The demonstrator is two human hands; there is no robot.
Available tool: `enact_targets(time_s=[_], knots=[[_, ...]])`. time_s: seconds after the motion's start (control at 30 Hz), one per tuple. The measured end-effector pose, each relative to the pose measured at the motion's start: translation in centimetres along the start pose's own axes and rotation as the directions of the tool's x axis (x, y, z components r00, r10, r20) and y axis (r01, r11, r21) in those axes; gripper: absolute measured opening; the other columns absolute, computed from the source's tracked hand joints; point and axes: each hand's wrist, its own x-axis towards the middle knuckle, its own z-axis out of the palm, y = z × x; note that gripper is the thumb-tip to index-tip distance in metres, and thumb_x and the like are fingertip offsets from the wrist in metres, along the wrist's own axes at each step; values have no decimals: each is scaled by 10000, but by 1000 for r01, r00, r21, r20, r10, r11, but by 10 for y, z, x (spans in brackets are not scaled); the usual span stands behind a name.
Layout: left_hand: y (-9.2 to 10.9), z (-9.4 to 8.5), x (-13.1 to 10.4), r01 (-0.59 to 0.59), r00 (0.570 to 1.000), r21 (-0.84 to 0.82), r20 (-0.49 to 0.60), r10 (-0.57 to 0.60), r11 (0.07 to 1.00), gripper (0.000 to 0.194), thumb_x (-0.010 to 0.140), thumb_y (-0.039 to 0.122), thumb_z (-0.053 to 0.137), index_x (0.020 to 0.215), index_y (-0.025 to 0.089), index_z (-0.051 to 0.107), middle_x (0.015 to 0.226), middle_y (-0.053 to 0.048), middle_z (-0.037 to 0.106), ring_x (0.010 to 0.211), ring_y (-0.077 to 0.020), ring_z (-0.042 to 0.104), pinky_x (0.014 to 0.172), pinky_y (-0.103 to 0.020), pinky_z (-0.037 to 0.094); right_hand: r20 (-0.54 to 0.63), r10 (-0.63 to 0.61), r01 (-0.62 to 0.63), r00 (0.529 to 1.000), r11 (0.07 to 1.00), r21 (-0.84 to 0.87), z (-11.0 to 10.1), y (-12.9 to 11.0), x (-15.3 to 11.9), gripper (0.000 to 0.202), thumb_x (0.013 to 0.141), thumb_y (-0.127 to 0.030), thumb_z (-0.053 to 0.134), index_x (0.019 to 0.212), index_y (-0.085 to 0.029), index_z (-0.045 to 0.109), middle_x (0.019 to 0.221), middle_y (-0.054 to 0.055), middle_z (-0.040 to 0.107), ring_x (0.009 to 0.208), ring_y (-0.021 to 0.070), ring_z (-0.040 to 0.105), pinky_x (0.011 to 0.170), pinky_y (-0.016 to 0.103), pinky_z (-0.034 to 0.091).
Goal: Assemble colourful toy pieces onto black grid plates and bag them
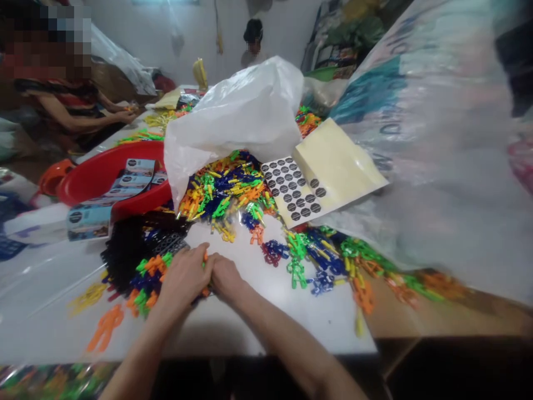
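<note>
My left hand [187, 278] and my right hand [227, 276] meet over the near part of the white table, both closed. Bits of orange plastic show between the fingers, mostly covered by them; its exact shape is hidden. Beside my left hand lie a heap of black plastic pieces [125, 253] and a cluster of orange, green and blue toy figures [145, 283]. A grey piece with holes [170, 244] sits just beyond my left knuckles. Farther off, a large pile of colourful plastic toy figures [233, 186] spills from a white plastic bag [245, 111].
A red basin [91, 180] with printed cards [139, 169] stands at left. On the right are a sheet of round black stickers [293, 191], more figures [297, 261] and a large translucent sack [437, 166]. One person sits at left, another at the back. The table [316, 333] ends near me.
</note>
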Motion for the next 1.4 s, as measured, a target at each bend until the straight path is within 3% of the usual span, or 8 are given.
enact_targets(time_s=[0.17,0.3,0.4,0.6,0.77,1.07,1.27,1.4], knots=[[-4,3,-2,-59,998,-26,-20,58,998,316,904,249,337,940,149,634,877,-93,710,860,-241,646,929,-414,434,73,-100,90,992,988,122,-56,45,13,161,843,-197,563,993,-198,620,940,19,667,812,149,613,706,215,456],[-3,3,-5,-52,998,-29,-28,51,998,305,909,261,342,894,162,630,868,-82,711,869,-233,648,952,-428,421,-277,353,-411,894,892,-191,-135,109,38,272,900,-146,477,1167,-143,526,1102,129,634,975,214,603,801,292,445],[-4,5,-3,-49,998,-16,-29,49,999,304,908,255,344,884,167,634,857,-78,709,851,-222,651,948,-419,430,-333,444,-528,832,819,-225,-157,130,51,305,900,-43,379,1183,-59,490,1059,209,635,980,258,618,808,344,440],[-9,9,-5,-72,986,0,-151,71,997,398,914,386,379,1084,125,626,1323,-193,525,1125,-291,568,930,-420,445,-235,434,-469,869,876,-115,-107,103,-6,375,839,-180,534,1210,-133,502,885,100,676,808,229,637,704,297,435],[-6,2,-7,-203,978,-14,-45,202,979,371,934,409,389,1112,168,609,1112,-106,667,1046,-260,600,1011,-478,354,-285,238,-158,929,948,275,-87,56,-50,184,762,-254,606,927,-173,606,746,6,604,663,145,542,628,238,401],[3,-3,-11,-170,985,5,2,170,985,324,940,221,328,943,152,644,913,-88,676,928,-232,608,941,-410,394,40,325,-192,945,448,873,5,2,-57,125,774,-297,554,791,-179,591,673,17,632,604,163,581,554,264,480],[-1,-6,-17,-171,985,-91,-13,170,981,490,905,540,403,1141,164,609,1198,-131,622,1125,-267,553,1024,-458,342,-178,121,-17,977,867,497,13,9,-57,186,767,-221,581,946,-196,619,877,34,684,773,183,617,690,267,492],[-6,-6,-20,-218,976,-78,3,219,973,646,787,649,520,1230,181,569,1302,-147,562,1186,-311,511,1035,-507,323,-83,-6,16,997,992,121,10,-1,-48,198,788,-144,506,929,-183,638,905,70,671,800,201,618,716,287,482]])
